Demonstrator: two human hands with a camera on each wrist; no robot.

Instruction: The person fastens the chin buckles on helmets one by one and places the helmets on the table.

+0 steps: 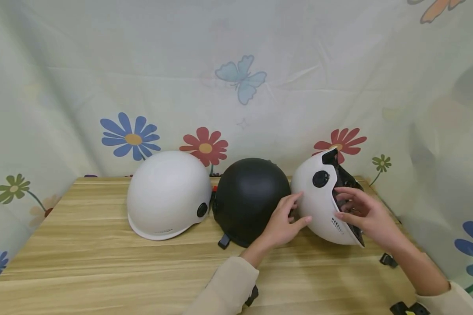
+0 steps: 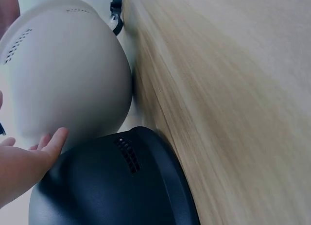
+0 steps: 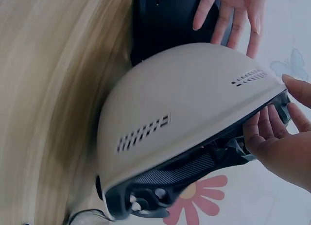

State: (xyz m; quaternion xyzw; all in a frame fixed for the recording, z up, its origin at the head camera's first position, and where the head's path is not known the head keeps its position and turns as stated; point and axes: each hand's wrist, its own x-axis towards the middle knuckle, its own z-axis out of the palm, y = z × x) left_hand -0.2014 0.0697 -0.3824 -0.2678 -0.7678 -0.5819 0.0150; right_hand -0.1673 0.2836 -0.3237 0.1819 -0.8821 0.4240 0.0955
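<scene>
On the right of the table a white helmet (image 1: pixel 319 214) lies tipped on its side, its dark lined opening turned to the right. My right hand (image 1: pixel 372 218) grips its rim, thumb outside and fingers inside the opening, as the right wrist view also shows (image 3: pixel 284 149). With fingers spread and relaxed, my left hand (image 1: pixel 284 223) is at the helmet's rounded crown, beside the black helmet (image 1: pixel 248 201). Whether the left fingertips press on the white shell is hard to tell. The black helmet stands dome up in the middle.
A second white helmet (image 1: pixel 167 192) stands dome up at the left of the wooden table (image 1: pixel 102 271). Black buckles, one of them (image 1: pixel 388 260) at the right edge, show near my wrists. Behind hangs a flower-patterned cloth (image 1: pixel 280 105), also along both sides.
</scene>
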